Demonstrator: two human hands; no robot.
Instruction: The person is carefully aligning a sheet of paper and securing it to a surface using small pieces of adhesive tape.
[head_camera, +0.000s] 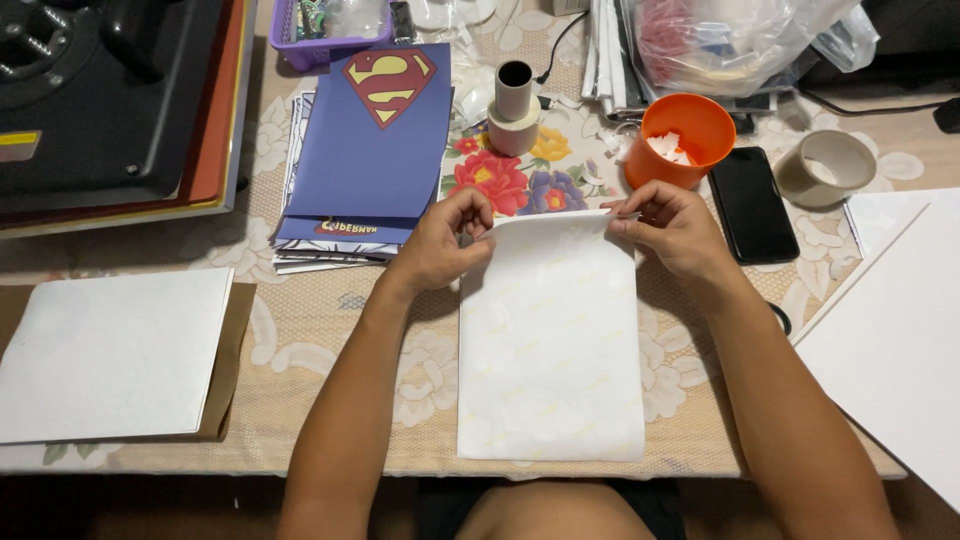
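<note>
At centre frame, a white sheet (550, 340) lies flat on the flowered tablecloth (330, 320), its long axis running from the near table edge up toward the top of the picture. Both hands sit at its far short edge: the left hand (445, 245) pinches the upper left corner, the right hand (670, 225) pinches the upper right corner, fingers closed on the paper. Neither is nearer; they mirror each other across the sheet's width. Just above the right hand stands an orange cup (682, 140), with a black phone (752, 205) beside it and a tape roll (825, 168) further right. Blue folders (365, 150) lie at the left hand's upper left. White boards rest at lower left (110, 355) and far right.
</note>
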